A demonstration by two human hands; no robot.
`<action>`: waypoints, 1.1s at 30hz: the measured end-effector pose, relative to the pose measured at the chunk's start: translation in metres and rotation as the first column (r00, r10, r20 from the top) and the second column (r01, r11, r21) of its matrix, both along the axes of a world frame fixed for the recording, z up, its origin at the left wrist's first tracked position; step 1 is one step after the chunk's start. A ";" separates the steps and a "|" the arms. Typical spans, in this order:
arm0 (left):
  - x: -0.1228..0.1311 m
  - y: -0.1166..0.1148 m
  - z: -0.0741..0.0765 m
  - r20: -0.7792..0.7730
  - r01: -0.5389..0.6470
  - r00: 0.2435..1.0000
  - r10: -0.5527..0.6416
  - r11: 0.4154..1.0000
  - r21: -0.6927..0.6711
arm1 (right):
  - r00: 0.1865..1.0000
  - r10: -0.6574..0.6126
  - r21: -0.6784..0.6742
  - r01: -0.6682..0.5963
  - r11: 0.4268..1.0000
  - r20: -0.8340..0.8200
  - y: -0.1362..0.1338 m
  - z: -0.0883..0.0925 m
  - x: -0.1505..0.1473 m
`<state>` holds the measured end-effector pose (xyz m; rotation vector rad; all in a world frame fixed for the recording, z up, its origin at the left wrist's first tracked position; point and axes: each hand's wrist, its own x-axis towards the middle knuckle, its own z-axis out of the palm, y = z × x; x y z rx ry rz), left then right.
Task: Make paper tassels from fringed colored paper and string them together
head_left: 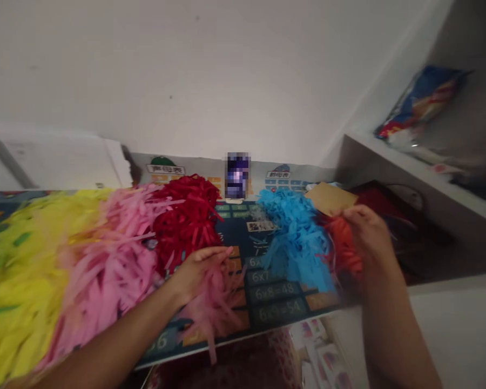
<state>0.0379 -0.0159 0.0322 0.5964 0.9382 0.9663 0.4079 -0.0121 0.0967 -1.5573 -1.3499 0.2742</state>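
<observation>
My left hand is closed on the top of a pink tassel of thin paper-like strips, which hang down toward the front edge of the mat. My right hand is pinched above a pile of orange-red strips. What its fingertips hold, if anything, is too blurred to make out. Just left of that hand lies a heap of blue strips. Left of my left hand are a dark red heap, a larger pink heap and a wide yellow heap.
A printed mat with multiplication sums covers the table. A phone with a blurred screen stands upright at the back. A tan card lies behind the orange-red strips. On the right is a shelf with a blue packet.
</observation>
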 end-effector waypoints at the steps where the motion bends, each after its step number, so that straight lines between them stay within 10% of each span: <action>1: 0.001 -0.001 0.002 0.032 0.008 0.999 -0.007 1.000 -0.012 | 0.973 0.112 0.017 -0.111 0.994 -0.200 -0.016 -0.002 -0.023; 10: 0.002 -0.020 0.037 0.112 0.136 0.983 -0.145 0.988 0.079 | 0.866 0.350 -0.163 -0.427 0.890 -0.356 -0.071 -0.032 -0.200; 21: -0.004 -0.042 0.037 -0.125 0.094 0.990 -0.058 0.949 0.301 | 0.730 0.468 -0.173 -0.612 0.771 -0.498 -0.066 -0.038 -0.211; 33: -0.008 -0.052 0.039 -0.472 0.331 0.877 -0.088 0.824 0.461 | 0.530 0.445 -0.165 -0.756 0.633 -0.722 -0.075 -0.039 -0.199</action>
